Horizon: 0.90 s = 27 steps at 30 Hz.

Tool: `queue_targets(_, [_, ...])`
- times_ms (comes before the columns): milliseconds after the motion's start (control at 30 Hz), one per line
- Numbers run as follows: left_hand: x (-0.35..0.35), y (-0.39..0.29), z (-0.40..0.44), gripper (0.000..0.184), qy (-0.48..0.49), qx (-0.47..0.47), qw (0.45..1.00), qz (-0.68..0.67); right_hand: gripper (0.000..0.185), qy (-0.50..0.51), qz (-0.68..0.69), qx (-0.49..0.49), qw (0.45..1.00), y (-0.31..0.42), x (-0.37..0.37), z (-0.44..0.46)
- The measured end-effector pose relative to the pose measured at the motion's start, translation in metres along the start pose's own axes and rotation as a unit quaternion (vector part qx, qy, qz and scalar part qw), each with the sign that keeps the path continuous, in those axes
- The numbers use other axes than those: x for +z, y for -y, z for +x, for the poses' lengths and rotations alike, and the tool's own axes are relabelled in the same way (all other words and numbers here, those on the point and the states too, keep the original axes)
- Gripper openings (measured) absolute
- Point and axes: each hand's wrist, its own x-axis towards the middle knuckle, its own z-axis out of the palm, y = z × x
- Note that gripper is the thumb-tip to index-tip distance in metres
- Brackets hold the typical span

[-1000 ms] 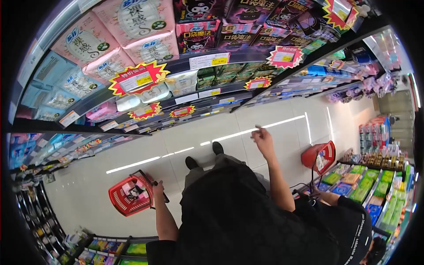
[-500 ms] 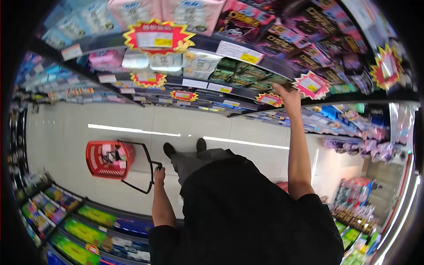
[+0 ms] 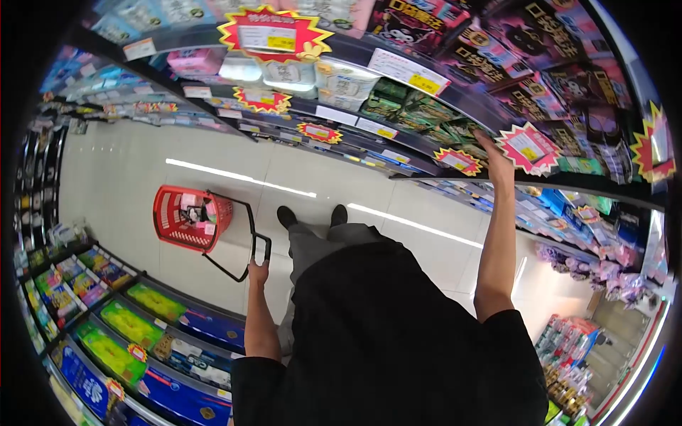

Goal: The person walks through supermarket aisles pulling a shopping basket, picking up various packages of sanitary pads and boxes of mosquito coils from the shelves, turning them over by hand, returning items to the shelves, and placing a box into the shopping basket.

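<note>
My left hand (image 3: 258,272) is closed around the black pull handle (image 3: 262,250) of a red shopping basket (image 3: 177,242), which stands on the floor to my left. Inside the basket lie pink and dark packaged items (image 3: 197,211), too small to name. My right hand (image 3: 500,166) reaches over the edge of a shelf, fingers stretched toward dark green packets (image 3: 426,113). A pink starburst price tag (image 3: 528,149) sits beside this hand and a red one (image 3: 457,161) on its other side. Its fingertips are partly hidden, and I see nothing held in them.
Above the green packets, a shelf holds black-and-pink packs (image 3: 490,60). White packs (image 3: 346,84) stand left of the green ones. Behind my left arm is another shelf with green packs (image 3: 128,323) and blue packs (image 3: 188,387). Light tiled floor (image 3: 121,156) lies between the shelves.
The view has turned and shifted, so shelves and basket appear in new places. My right hand stays at the green packets, and my left hand still holds the basket handle.
</note>
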Motion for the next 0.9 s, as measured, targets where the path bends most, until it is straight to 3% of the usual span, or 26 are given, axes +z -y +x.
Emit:
queue_targets(33, [0.001,0.0,0.008,0.071,0.007,0.009,1.0,0.002,0.038,-0.089,0.006,0.021,0.996,0.016,0.005,-0.009])
queue_targets(67, [0.003,0.002,0.016,0.074,0.018,0.015,1.0,-0.003,0.038,-0.098,0.001,0.023,0.995,0.007,0.002,-0.011])
queue_targets(100, [0.007,0.001,0.021,0.076,0.03,0.017,0.999,-0.011,0.038,-0.107,-0.202,-0.06,0.972,0.003,0.001,-0.014])
queue_targets(133, [0.013,0.0,0.024,0.079,0.036,0.025,0.999,-0.002,0.039,-0.107,-0.397,-0.14,0.901,0.001,0.0,-0.017])
queue_targets(200, [0.021,-0.011,0.018,0.079,0.087,-0.042,0.995,-0.004,0.042,-0.12,-0.459,-0.143,0.868,-0.014,0.0,-0.016])
queue_targets(233, [0.024,-0.006,0.025,0.071,0.16,-0.019,0.987,-0.022,0.04,-0.151,-0.302,-0.075,0.938,-0.043,-0.001,-0.006])
queue_targets(267, [0.029,0.0,0.028,0.071,0.162,-0.021,0.986,-0.025,0.039,-0.178,-0.131,-0.003,0.975,-0.056,0.0,-0.001])
queue_targets(300, [0.033,0.004,0.034,0.066,0.133,-0.025,0.991,0.015,0.033,-0.185,0.051,-0.062,0.98,-0.021,0.013,-0.023])
queue_targets(333, [0.035,0.006,0.038,0.062,0.104,-0.029,0.993,0.055,0.032,-0.232,0.398,0.03,0.887,0.015,0.032,-0.035])
queue_targets(467, [0.004,-0.026,0.033,0.048,0.07,0.015,0.996,0.045,0.036,-0.189,0.474,0.102,0.854,0.012,0.072,-0.09])
queue_targets(600, [-0.007,-0.049,0.055,0.041,0.02,0.086,0.996,0.016,0.038,-0.159,0.384,0.149,0.897,0.014,0.109,-0.125])
queue_targets(700, [-0.025,-0.1,0.047,0.043,0.022,0.105,0.994,0.019,0.041,-0.124,0.398,0.069,0.906,0.04,0.115,-0.133])
queue_targets(900, [-0.004,-0.124,0.071,0.04,0.045,0.112,0.987,-0.104,0.049,-0.067,0.447,0.059,0.89,0.035,0.09,-0.129])
